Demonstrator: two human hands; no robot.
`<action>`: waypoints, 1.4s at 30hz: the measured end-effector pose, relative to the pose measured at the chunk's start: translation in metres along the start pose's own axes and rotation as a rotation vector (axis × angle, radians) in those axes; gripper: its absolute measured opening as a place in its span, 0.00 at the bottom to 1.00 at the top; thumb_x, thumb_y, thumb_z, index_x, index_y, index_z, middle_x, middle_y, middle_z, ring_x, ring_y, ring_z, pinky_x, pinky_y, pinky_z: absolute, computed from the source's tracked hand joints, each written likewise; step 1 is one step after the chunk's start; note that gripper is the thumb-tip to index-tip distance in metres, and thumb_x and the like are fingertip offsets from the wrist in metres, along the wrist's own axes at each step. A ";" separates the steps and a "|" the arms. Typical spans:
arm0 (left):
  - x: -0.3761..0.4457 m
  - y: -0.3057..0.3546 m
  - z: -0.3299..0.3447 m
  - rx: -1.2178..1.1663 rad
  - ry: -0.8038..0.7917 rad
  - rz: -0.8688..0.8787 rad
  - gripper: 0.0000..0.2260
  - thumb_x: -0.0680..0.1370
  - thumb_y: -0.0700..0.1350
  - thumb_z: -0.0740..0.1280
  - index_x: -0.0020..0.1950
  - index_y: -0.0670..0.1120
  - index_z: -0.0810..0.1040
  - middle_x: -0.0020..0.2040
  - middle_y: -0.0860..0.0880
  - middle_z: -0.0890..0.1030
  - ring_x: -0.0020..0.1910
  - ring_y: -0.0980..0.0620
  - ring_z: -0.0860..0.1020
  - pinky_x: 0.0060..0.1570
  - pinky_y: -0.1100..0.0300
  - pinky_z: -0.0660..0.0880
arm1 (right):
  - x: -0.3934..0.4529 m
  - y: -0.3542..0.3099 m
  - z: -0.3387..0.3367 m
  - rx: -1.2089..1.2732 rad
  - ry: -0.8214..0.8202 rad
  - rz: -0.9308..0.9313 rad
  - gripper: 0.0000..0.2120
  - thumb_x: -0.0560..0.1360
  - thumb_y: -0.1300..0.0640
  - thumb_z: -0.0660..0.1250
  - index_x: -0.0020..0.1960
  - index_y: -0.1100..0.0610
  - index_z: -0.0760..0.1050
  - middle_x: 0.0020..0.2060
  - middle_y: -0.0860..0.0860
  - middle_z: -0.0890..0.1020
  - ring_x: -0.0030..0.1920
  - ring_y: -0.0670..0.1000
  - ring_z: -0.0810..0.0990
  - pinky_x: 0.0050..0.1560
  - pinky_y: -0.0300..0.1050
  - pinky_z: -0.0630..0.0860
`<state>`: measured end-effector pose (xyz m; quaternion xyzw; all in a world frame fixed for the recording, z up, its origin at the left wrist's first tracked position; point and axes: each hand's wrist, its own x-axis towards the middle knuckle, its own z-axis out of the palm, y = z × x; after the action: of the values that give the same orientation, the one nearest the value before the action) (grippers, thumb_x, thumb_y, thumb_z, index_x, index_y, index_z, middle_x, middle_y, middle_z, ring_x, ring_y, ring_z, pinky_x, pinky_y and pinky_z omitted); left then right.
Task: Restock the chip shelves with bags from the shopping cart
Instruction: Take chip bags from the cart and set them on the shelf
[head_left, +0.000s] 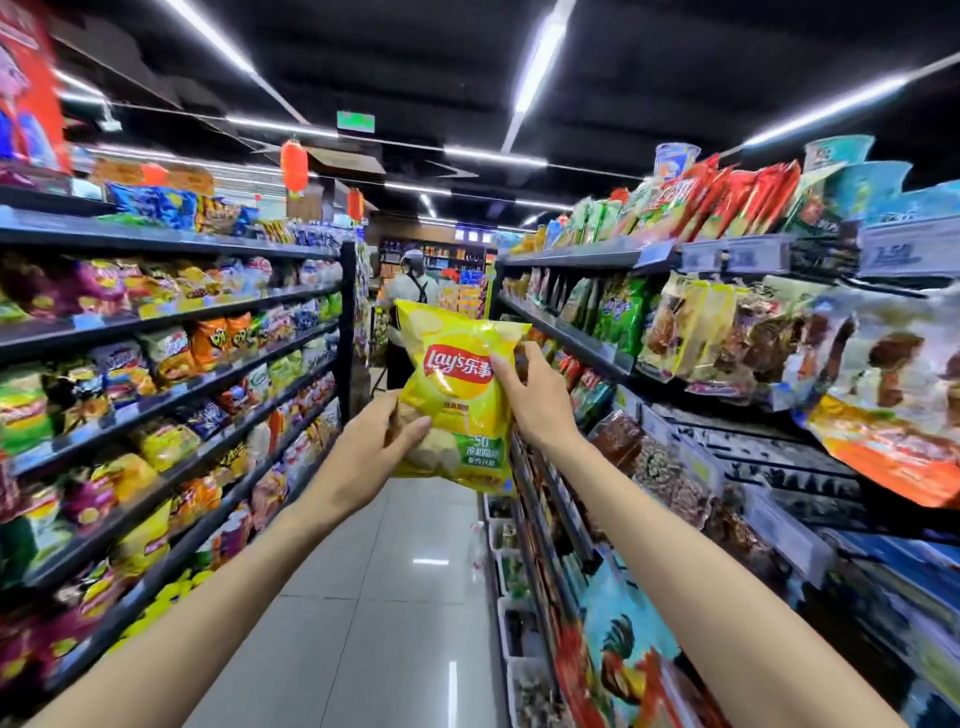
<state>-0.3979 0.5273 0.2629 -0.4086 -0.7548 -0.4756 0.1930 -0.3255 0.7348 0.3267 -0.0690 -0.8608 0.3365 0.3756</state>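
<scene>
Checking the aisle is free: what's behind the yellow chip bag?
Behind the yellow chip bag stands a person in white, far down the aisle; the bag covers their lower body.

Glossy plastic chip bag (457, 395), shiny smooth floor tiles (395, 597), seemingly matt metal shelves (171, 317).

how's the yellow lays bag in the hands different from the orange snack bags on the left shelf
The yellow Lay's bag is held up in mid-aisle by the left hand and right hand; the orange snack bags sit on a left shelf, untouched. The Lay's bag is yellow with a red logo and a green patch; the shelf bags are orange. The Lay's bag is alone and tilted; the orange ones stand side by side. Both are sealed snack bags.
</scene>
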 end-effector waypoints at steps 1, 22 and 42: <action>0.011 -0.010 0.006 0.004 -0.009 -0.002 0.14 0.80 0.55 0.64 0.63 0.51 0.74 0.54 0.54 0.79 0.53 0.57 0.77 0.53 0.59 0.73 | 0.012 0.010 0.006 -0.002 -0.004 0.002 0.20 0.80 0.40 0.60 0.61 0.55 0.70 0.52 0.50 0.81 0.49 0.52 0.79 0.40 0.44 0.69; 0.291 -0.207 0.117 0.091 0.035 0.021 0.19 0.81 0.55 0.62 0.69 0.48 0.70 0.60 0.51 0.77 0.57 0.53 0.74 0.54 0.60 0.68 | 0.327 0.163 0.117 0.006 -0.043 -0.119 0.23 0.80 0.37 0.59 0.66 0.52 0.67 0.54 0.49 0.81 0.52 0.53 0.80 0.53 0.55 0.78; 0.470 -0.516 -0.024 0.323 0.144 -0.068 0.10 0.81 0.56 0.59 0.55 0.51 0.70 0.44 0.53 0.77 0.43 0.58 0.75 0.44 0.60 0.71 | 0.594 0.134 0.459 0.196 -0.148 -0.248 0.25 0.80 0.38 0.59 0.69 0.54 0.66 0.54 0.50 0.81 0.55 0.54 0.80 0.54 0.56 0.77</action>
<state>-1.0916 0.5998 0.3043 -0.3115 -0.8190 -0.3824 0.2933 -1.0825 0.8154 0.3732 0.0998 -0.8511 0.3741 0.3546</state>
